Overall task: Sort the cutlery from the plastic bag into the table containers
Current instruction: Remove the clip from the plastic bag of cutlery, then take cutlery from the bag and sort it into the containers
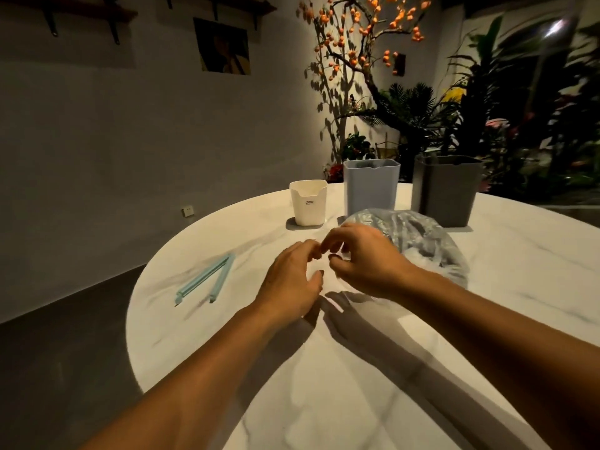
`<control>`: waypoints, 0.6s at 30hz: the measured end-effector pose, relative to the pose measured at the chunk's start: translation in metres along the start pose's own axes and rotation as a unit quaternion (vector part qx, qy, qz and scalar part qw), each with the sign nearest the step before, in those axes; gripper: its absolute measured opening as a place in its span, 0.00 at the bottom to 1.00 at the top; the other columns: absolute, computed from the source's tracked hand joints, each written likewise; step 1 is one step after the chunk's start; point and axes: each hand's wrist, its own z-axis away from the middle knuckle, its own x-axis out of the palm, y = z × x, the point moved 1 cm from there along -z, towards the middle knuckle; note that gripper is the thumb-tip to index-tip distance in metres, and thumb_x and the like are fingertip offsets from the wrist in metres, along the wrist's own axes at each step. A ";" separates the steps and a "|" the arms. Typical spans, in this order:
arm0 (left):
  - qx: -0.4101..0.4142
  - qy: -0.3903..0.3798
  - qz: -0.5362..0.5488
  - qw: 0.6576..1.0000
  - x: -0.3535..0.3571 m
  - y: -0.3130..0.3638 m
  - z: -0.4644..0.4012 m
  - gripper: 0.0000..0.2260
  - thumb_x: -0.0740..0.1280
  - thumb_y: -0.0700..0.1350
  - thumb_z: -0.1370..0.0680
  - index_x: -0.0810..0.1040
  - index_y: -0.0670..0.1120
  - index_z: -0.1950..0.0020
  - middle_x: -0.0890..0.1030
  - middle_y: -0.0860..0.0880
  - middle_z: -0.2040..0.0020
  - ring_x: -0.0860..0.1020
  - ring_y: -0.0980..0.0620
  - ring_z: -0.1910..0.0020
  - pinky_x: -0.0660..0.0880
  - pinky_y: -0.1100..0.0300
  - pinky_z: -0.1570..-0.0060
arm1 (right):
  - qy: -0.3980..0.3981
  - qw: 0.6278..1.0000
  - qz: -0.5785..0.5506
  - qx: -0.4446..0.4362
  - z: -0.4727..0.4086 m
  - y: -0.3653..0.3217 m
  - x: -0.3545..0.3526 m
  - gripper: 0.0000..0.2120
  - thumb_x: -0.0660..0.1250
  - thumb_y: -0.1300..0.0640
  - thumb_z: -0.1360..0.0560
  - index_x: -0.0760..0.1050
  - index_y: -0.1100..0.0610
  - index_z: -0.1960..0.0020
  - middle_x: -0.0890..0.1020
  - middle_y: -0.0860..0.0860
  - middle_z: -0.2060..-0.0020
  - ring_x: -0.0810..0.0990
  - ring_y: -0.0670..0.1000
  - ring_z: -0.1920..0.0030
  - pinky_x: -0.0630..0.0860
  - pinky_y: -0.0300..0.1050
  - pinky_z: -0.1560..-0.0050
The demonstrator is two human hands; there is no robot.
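A clear plastic bag [422, 245] with dark cutlery inside lies on the round white table [357, 368], in front of the containers. My right hand [367, 261] is over the bag's near left end, its curled fingers and thumb pinching the plastic there. My left hand [292, 284] is right beside it with its fingertips meeting the right hand's, and it seems to pinch the same edge. Behind the bag stand three containers: a small white one [308, 203], a blue-grey one [370, 190] and a dark grey one [446, 193]. The cutlery is blurred through the plastic.
A light blue bag clip [207, 277] lies hinged apart on the table to the left of my hands. The table's curved edge runs close on the left. Plants and an orange-fruited branch stand behind the containers.
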 end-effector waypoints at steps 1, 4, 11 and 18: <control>0.021 -0.019 0.010 1.000 0.008 0.010 0.000 0.18 0.68 0.47 0.21 0.71 0.55 0.32 0.75 0.54 0.34 0.75 0.53 0.37 0.72 0.60 0.39 | 0.009 1.000 0.008 0.012 0.005 0.010 -0.009 0.07 0.70 0.55 0.24 0.81 0.49 0.46 0.80 0.46 0.50 0.77 0.45 0.52 0.81 0.45 0.49; 0.060 -0.053 0.037 0.996 0.033 0.034 -0.002 0.18 0.71 0.50 0.23 0.73 0.54 0.34 0.78 0.55 0.38 0.76 0.55 0.41 0.74 0.59 0.38 | 0.032 0.998 0.030 0.043 0.022 0.040 -0.028 0.04 0.69 0.53 0.23 0.81 0.50 0.49 0.79 0.46 0.53 0.76 0.45 0.55 0.78 0.40 0.54; 0.111 -0.095 0.034 0.989 0.075 0.062 -0.014 0.28 0.76 0.60 0.32 0.70 0.57 0.36 0.76 0.55 0.40 0.75 0.53 0.42 0.77 0.50 0.41 | 0.094 0.980 -0.128 0.121 0.038 0.093 -0.038 0.09 0.57 0.59 0.19 0.76 0.56 0.48 0.79 0.53 0.54 0.78 0.51 0.53 0.80 0.46 0.52; 0.078 -0.005 0.167 0.983 0.092 0.069 -0.021 0.11 0.69 0.53 0.22 0.69 0.60 0.44 0.78 0.54 0.48 0.79 0.55 0.53 0.79 0.69 0.62 | 0.152 0.934 -0.286 0.150 0.032 0.115 -0.041 0.05 0.61 0.62 0.20 0.76 0.58 0.48 0.81 0.55 0.53 0.82 0.53 0.53 0.83 0.46 0.53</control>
